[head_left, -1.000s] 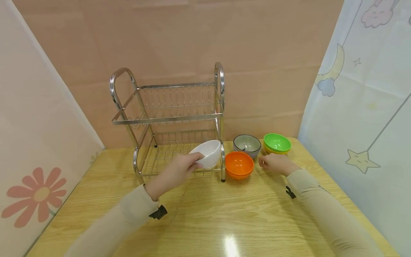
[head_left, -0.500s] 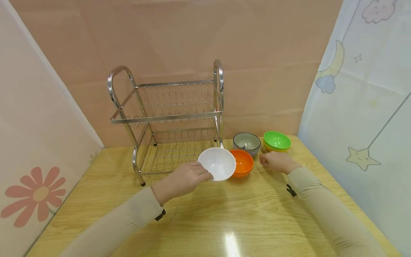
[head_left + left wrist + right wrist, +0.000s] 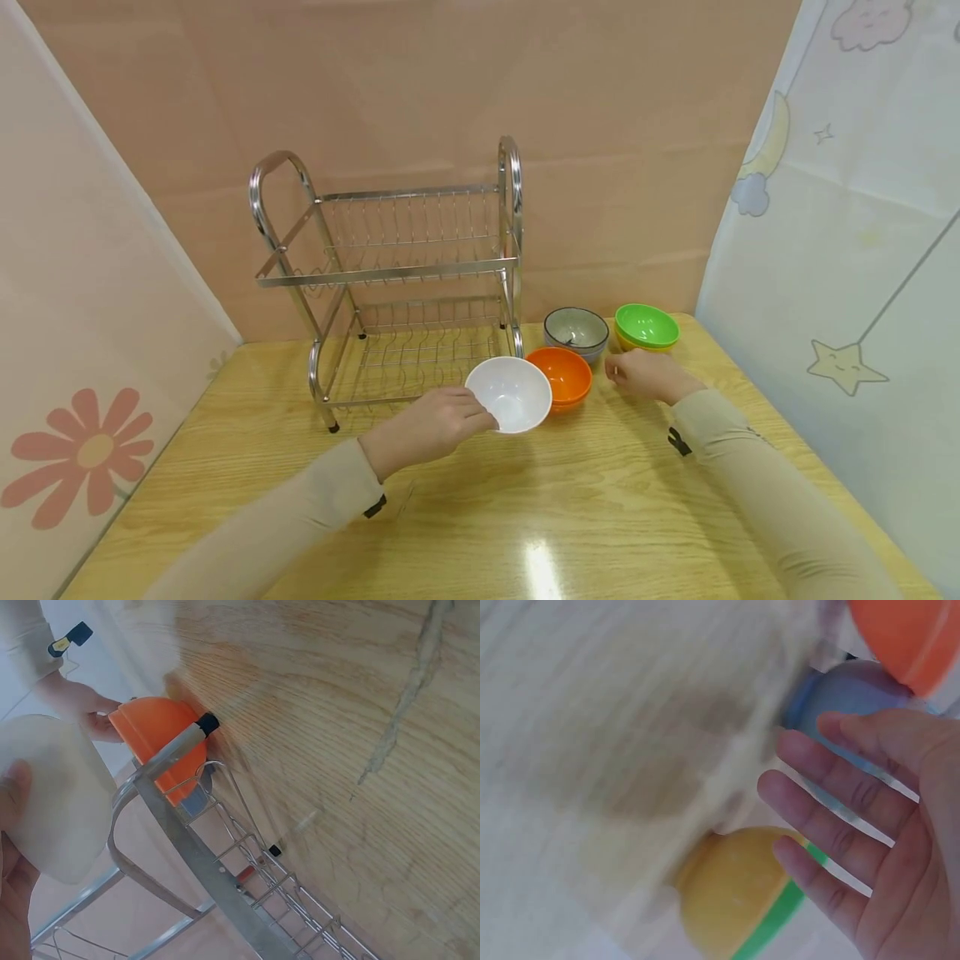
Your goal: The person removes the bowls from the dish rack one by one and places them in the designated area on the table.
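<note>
In the head view my left hand (image 3: 427, 429) pinches the rim of a white bowl (image 3: 510, 392), thumb by the near edge. The bowl is tilted toward me, in front of the rack's right corner, and overlaps the orange bowls (image 3: 570, 375) in view. The left wrist view shows the outside of this white bowl (image 3: 64, 802). My right hand (image 3: 648, 375) hovers or rests low, just in front of the green bowl (image 3: 647, 323); its fingers (image 3: 832, 814) are loosely bent and hold nothing. Under the green bowl sits a yellow bowl (image 3: 731, 889).
A two-tier metal dish rack (image 3: 390, 273) stands at the back left of the wooden table (image 3: 450, 533). Grey bowls (image 3: 576, 327) stand behind the orange ones. A peach cloth (image 3: 600, 125) hangs behind, with patterned panels at both sides.
My left hand has brought the white bowl away from the rack's lower tier, toward me and slightly right, turning its opening up toward me. The right hand has stayed almost in place.
</note>
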Demonstrator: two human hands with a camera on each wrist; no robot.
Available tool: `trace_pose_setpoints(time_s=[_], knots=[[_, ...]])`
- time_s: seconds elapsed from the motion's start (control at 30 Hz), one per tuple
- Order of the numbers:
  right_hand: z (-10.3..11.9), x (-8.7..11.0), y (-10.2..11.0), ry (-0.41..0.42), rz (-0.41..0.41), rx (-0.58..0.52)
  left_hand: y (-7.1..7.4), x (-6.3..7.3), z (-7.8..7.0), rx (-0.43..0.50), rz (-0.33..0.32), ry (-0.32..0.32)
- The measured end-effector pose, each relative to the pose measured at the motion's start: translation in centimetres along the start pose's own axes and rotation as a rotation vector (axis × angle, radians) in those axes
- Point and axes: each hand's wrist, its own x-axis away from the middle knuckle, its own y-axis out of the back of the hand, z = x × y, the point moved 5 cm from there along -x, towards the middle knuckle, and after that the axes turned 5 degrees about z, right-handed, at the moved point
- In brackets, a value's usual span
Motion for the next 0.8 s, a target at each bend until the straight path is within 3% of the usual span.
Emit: trace_pose_setpoints(time_s=[0.23,0.47,0.63,0.8], knots=[[1.8,0.0,3.2,0.042,-0.162,0.102,-0.3,0.1,0.1,0.004,-0.008,-0.002],[6.4,1.0,7.8,0.146,-0.455,0.308,-0.1,0.0,0.3,0.016,-0.036,0.003],[10.9,1.7,9.9,0.299,-0.573,0.223,-0.1,0.2,0.5,0.018,-0.051,0.010],[14.1,2.4,9.6,0.457,-0.606,0.116,-0.2,0.2,0.5,0.024,-0.050,0.012]])
